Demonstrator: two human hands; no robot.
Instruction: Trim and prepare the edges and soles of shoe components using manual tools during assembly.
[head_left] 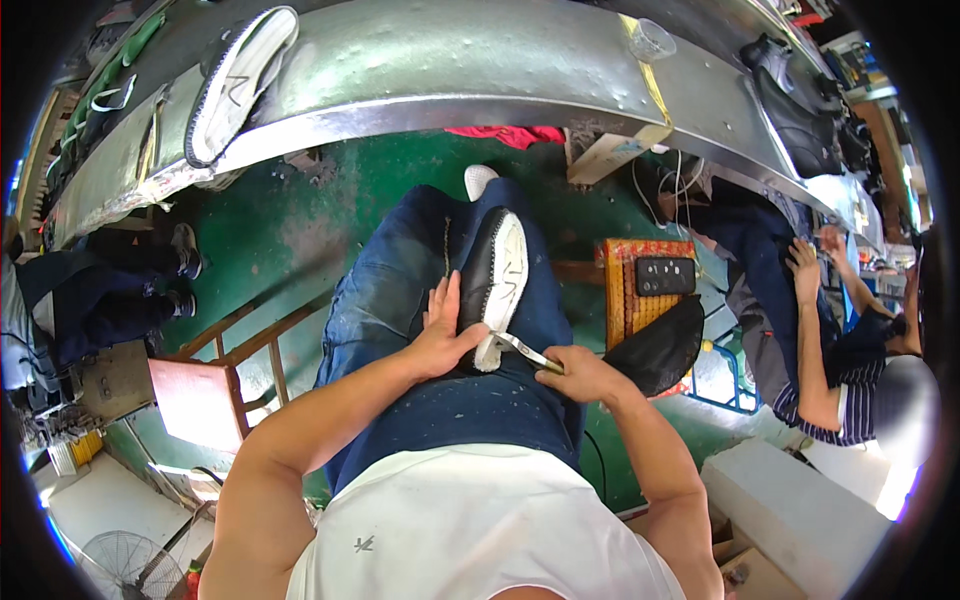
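Observation:
A black shoe upper on a last (508, 270), white underside up and stitched along its edge, lies lengthwise on my lap. My left hand (440, 335) presses against its left side near the heel, thumb over the edge and fingers along the black upper. Gripped in my right hand (582, 376) is a pair of metal pliers (522, 349). Their jaws reach the near end of the white underside, beside my left thumb. Whether the jaws are closed on the material is too small to tell.
A metal-topped bench (440, 60) runs across the far side, bearing another white-bottomed shoe (235, 90), a clear cup (652, 40) and black shoes (795, 110). To my right are a woven stool (625, 310) with a black phone (666, 276) and a co-worker (830, 370). A wooden chair (200, 390) stands left.

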